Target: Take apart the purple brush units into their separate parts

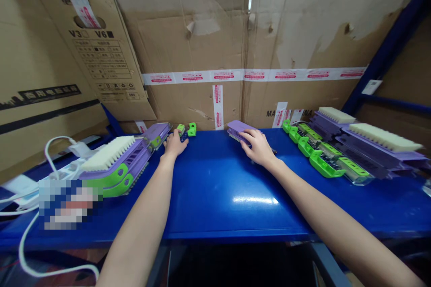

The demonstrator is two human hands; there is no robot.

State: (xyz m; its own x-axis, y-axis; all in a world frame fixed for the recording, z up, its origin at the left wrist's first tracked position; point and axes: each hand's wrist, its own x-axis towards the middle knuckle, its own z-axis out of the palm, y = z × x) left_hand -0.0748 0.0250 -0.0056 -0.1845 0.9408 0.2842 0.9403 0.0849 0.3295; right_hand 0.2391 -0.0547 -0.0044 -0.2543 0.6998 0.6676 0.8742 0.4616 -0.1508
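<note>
My left hand [174,143] reaches to the far left of the blue table [215,193] and closes its fingers on a small dark part with a green end [182,130]; a second green clip [192,129] lies just beside it. My right hand [258,147] rests with curled fingers on a purple brush part [237,129] lying at the back of the table.
A stack of purple and green brushes with white bristles [117,161] lies at the left, beside a white power strip and cables [63,168]. More green and purple brush units [340,150] sit in rows at the right. Cardboard sheets [215,45] wall off the back.
</note>
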